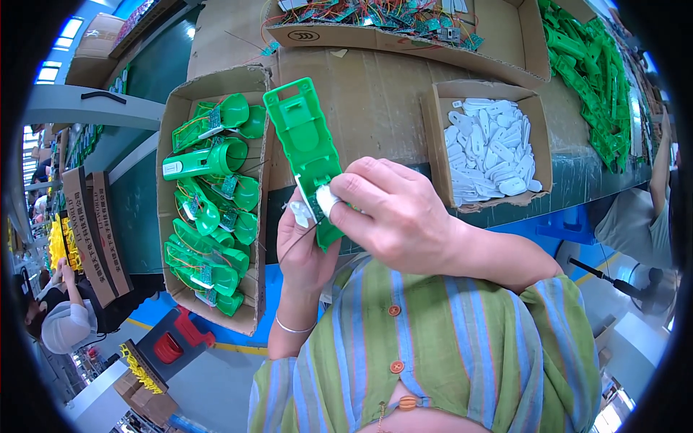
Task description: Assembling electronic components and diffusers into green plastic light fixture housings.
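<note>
A green plastic housing [302,133], long and open-faced with moulded ribs, is held upright and tilted in front of my chest. My left hand [297,249] grips its lower end from the left. The fingers of my right hand [393,209] are pinched together over the lower part of the housing; what they hold is hidden. Something white [327,200] covers a fingertip or sits beneath it; I cannot tell which. A small whitish piece [299,212] shows by my left thumb. Part of a green circuit board and a thin dark wire show between my hands.
On the left stands a cardboard box [261,289] of green housings with circuit boards and wires. A carton [426,144] of white plastic pieces is at right. Behind lies a carton [346,36] of wired boards; green parts [585,79] pile up far right. Other people work on both sides.
</note>
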Motion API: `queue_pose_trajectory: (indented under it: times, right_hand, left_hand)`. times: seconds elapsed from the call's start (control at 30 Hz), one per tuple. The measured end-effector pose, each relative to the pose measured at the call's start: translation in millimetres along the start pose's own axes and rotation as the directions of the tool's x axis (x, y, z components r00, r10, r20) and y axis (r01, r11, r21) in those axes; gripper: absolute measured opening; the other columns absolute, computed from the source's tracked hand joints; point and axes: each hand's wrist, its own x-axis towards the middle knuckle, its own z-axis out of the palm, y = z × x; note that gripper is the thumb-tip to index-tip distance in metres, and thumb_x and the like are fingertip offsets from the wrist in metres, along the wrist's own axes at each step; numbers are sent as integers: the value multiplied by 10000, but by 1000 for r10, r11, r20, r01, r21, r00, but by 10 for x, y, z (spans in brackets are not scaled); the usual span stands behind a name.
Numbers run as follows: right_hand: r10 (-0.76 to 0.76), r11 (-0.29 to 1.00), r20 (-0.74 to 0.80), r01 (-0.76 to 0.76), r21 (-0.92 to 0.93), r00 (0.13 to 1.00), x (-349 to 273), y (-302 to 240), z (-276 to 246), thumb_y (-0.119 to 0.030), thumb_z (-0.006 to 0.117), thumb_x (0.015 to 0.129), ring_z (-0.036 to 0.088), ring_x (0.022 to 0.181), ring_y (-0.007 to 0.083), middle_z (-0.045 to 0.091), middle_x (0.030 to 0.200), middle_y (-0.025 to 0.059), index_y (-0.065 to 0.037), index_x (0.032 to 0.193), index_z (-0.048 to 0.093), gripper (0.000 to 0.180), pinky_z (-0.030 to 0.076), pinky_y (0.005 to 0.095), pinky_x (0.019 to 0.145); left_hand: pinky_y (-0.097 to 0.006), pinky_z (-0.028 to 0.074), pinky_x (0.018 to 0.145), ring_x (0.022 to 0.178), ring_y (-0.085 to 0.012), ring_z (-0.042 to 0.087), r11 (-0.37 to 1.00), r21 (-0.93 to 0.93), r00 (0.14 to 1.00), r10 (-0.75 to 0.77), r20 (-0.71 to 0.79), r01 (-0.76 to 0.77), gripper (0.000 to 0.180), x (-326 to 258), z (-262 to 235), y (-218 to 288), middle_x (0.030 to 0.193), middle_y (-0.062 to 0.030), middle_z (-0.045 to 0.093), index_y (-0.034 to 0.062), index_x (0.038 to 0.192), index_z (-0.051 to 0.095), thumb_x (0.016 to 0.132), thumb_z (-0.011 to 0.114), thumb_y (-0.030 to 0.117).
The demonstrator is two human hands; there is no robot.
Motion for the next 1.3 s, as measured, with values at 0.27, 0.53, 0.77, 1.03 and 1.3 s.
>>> queue_pose_trajectory:
  times: [0.27,0.53,0.77,1.03,1.3]
  right_hand:
    - [-20,1000,-29,20,-2,999,-206,90,74,-77,581,556,578,769,246,544,887,119,42,806,592,277,517,324,654]
    - [383,800,-13,-324,506,924,-157,179,-280,31,668,697,610,807,177,592,917,96,6,968,596,282,505,279,710]
    - [532,183,361,-521,834,766,-214,115,-170,-6,657,753,579,837,123,538,909,61,44,941,536,229,489,250,764]
    - [393,-47,484,-509,860,782,-192,254,-80,-43,696,723,530,952,128,522,981,57,18,1073,477,417,440,279,852]
    - [387,415,705,-795,442,594,-381,55,-46,-31,497,767,595,799,239,551,800,129,-20,1097,431,337,459,372,684]
  left_hand:
    - [-287,384,926,1097,-176,485,947,307,995,102,-21,-90,483,16,160,-74,1203,-120,495,-46,1290,343,876,528,120]
    - [-270,456,828,943,-163,575,871,481,994,112,13,-104,327,33,335,85,1071,-140,574,-50,1142,457,842,553,35]
    - [-185,423,693,793,-65,539,806,565,973,228,-21,-177,261,24,488,73,911,-33,585,-39,1044,529,784,508,-47]
    - [-252,459,730,824,-135,567,865,469,979,206,-11,-177,299,26,528,110,942,-98,596,-39,1078,497,779,513,-35]
    - [-304,452,785,890,-185,530,731,667,986,160,41,-147,495,189,236,464,1064,-132,498,10,1245,302,813,544,8]
